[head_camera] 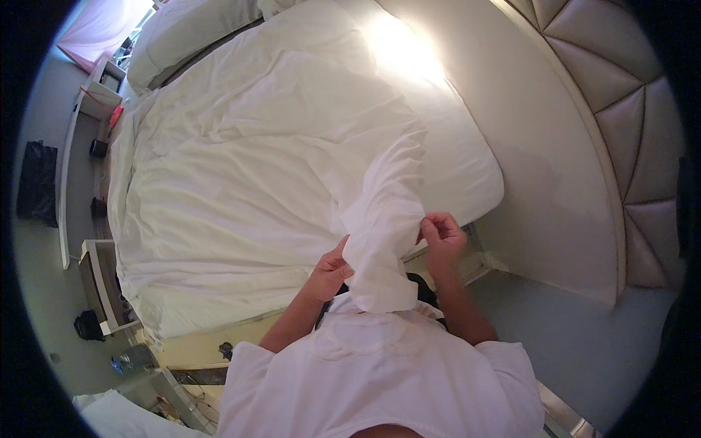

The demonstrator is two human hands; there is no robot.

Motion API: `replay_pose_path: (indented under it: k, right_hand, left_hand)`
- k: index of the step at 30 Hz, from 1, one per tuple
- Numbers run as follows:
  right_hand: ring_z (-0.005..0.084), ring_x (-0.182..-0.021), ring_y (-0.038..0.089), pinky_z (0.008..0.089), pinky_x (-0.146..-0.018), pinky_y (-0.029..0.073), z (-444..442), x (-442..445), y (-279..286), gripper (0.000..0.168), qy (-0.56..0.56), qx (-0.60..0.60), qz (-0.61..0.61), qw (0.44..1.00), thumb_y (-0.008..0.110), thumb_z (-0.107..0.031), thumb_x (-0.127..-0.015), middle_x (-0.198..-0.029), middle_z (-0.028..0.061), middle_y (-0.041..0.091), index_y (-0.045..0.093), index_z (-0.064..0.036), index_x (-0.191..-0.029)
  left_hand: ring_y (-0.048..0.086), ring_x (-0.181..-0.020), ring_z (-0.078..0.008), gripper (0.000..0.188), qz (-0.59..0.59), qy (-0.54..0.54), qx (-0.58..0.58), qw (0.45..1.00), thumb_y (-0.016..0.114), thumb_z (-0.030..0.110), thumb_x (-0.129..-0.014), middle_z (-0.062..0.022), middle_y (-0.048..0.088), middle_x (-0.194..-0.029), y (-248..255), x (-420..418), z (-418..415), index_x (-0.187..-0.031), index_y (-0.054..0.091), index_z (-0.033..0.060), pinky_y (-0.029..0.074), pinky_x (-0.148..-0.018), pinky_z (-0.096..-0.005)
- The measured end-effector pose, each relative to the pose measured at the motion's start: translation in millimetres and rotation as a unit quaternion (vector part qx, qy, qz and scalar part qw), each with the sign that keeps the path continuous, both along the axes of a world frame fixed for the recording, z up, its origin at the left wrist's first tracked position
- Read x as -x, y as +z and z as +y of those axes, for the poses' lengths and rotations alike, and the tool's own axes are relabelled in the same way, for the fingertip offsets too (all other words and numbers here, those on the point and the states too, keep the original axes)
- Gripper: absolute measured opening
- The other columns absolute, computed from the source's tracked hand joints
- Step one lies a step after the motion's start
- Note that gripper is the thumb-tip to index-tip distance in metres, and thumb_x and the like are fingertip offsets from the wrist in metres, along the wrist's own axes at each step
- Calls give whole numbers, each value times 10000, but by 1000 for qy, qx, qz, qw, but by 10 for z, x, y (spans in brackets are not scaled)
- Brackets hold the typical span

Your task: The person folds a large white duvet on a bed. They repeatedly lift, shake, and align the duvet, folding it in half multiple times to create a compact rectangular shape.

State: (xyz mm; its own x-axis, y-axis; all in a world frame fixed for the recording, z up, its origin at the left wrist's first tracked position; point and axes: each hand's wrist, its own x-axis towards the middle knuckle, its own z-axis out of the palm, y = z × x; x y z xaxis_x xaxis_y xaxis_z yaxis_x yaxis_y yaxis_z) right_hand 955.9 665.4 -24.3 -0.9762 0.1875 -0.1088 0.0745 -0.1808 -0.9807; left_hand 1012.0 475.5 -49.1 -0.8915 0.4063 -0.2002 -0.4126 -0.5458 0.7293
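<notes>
A wrinkled white duvet or sheet lies spread over the bed, and one end of it rises in gathered folds close to my body. My left hand grips the left edge of this raised part between thumb and fingers. At its right edge, my right hand pinches the cloth with curled fingertips. Beneath the cover, the white mattress shows on the right with its rounded corner.
A padded headboard stands at the right, beside a pale panel. White pillows or folded bedding lie at the far left edge. Shelving and a black bag are along the left wall.
</notes>
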Motion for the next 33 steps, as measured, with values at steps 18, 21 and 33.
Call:
replay_pose_path:
  k: [18,21,33]
  right_hand:
    - [103,-727,485,212,-604,402,162,-258,-248,321,184,-135,-1,974,526,-165,-724,-855,46,502,432,-25,-997]
    - [112,-802,474,226,-665,402,-23,-330,138,388,169,9,-96,981,488,-198,-744,-926,57,486,386,-26,-1076]
    - [120,-753,508,249,-627,431,220,-106,25,287,202,151,-120,960,503,-173,-731,-854,70,527,466,-7,-963]
  left_hand:
    - [280,-1079,-197,311,212,-82,102,968,512,-9,-692,-74,323,-1125,202,95,236,-992,484,67,272,-864,-299]
    - [292,-1061,-245,343,356,-92,214,905,511,-42,-663,-94,331,-1084,190,96,341,-976,500,96,264,-870,-302]
    - [403,-821,-198,142,353,-81,191,912,461,-90,-637,-82,393,-906,189,163,659,-690,437,40,351,-685,-267]
